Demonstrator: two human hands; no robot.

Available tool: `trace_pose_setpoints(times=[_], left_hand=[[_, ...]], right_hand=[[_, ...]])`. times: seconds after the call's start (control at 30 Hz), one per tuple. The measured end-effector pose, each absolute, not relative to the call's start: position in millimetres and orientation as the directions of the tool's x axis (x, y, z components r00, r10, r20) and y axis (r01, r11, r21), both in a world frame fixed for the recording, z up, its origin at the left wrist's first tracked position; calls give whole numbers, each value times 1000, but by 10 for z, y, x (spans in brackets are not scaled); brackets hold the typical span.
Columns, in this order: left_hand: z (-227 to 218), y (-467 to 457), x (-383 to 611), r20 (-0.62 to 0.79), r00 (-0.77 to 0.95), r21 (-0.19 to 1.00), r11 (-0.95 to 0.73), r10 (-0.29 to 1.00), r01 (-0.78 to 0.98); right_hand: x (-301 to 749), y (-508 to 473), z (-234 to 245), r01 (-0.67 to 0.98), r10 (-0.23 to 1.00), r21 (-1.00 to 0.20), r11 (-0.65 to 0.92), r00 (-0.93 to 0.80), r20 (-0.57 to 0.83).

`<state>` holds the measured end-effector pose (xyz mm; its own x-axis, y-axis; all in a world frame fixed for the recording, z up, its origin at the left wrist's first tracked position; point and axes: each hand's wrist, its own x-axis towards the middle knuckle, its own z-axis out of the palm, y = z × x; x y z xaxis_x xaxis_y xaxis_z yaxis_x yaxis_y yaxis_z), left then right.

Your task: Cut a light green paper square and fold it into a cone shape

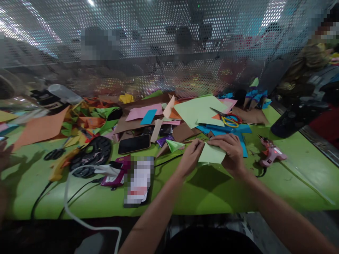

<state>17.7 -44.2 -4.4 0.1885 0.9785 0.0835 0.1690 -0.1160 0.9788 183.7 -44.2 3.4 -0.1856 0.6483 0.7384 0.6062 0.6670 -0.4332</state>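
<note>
Between my two hands is a pale green sheet of paper point(212, 154), held a little above the green table point(169, 197), where its shadow falls. My left hand point(194, 151) pinches the sheet's left edge. The fingers of my right hand point(230, 150) are bent over its upper right side, gripping it there. The sheet looks folded or doubled, with a second layer showing at its lower left. Just left of my left hand lies a small folded green paper piece point(174, 145). Blue paper strips point(242, 137) lie behind my right hand.
A pink glue gun point(272, 153) lies to the right, near a dark tumbler point(296, 116). Scissors point(230, 120) rest on paper sheets point(198, 109). On the left are phones point(134, 144), a purple glue gun point(116, 173), a yellow glue gun point(63, 164) and cables. Perforated metal point(159, 70) stands behind.
</note>
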Motion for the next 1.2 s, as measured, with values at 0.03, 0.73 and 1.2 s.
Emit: trace_pose_setpoints(times=[0.03, 0.73, 1.2], left_hand=[[-52, -438, 176, 91, 172, 974, -124, 981, 190], [-101, -407, 202, 166, 121, 966, -186, 979, 180], [-75, -419, 132, 72, 254, 994, -47, 965, -101]], right_hand=[[1835, -441, 36, 607, 647, -434, 666, -180, 741], [1802, -458, 30, 590, 631, -430, 683, -181, 754], [1849, -367, -28, 607, 641, -427, 670, -183, 745]])
